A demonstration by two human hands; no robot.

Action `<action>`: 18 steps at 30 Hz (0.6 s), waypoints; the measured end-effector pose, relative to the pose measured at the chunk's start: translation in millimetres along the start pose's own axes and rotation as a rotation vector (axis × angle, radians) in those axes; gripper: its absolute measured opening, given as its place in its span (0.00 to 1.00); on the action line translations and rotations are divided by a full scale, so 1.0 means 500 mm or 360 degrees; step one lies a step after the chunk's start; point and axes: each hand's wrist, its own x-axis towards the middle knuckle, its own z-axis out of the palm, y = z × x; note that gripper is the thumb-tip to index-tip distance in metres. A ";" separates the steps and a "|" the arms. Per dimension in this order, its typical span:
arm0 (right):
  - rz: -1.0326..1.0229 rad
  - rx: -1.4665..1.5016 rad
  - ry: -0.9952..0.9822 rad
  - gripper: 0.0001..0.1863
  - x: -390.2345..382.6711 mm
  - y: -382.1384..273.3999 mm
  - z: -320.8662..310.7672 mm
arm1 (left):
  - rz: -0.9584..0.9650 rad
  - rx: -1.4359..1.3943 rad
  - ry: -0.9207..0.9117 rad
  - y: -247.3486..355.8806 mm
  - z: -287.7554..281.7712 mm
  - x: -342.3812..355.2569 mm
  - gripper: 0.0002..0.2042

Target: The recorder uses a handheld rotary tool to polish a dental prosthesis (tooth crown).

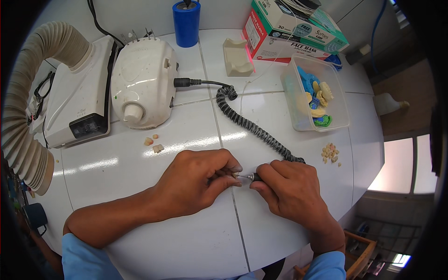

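Note:
My left hand [196, 179] pinches a small pale piece [235, 175] between thumb and fingertips, near the middle front of the white tiled table. My right hand [291, 191] is closed on a dark rotary handpiece [256, 177], whose thin metal tip meets the pale piece. A coiled grey cord [247, 124] runs from the handpiece back to a white control box [142, 81]. Three small loose pieces [157, 148] lie left of my hands, and a pile of several small pale pieces [330, 152] lies to the right.
A white machine with a ribbed hose [28, 84] stands left. At the back are a blue cylinder [185, 25], a beige holder [237, 60] and stacked mask boxes [289, 35]. A plastic tub [343, 112] of coloured moulds sits right. Part of another person's arm shows lower left.

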 end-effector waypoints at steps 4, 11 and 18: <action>0.0027 0.0052 -0.0030 0.15 -0.001 0.002 0.006 | 0.0023 -0.0028 0.0006 -0.004 0.003 -0.001 0.09; 0.0107 0.0121 0.0067 0.14 -0.001 -0.005 -0.006 | 0.0103 -0.0301 0.0366 0.005 -0.010 -0.009 0.11; 0.0141 0.0161 0.0064 0.15 0.002 0.003 -0.004 | 0.0523 -0.0690 0.0797 0.024 -0.028 0.002 0.09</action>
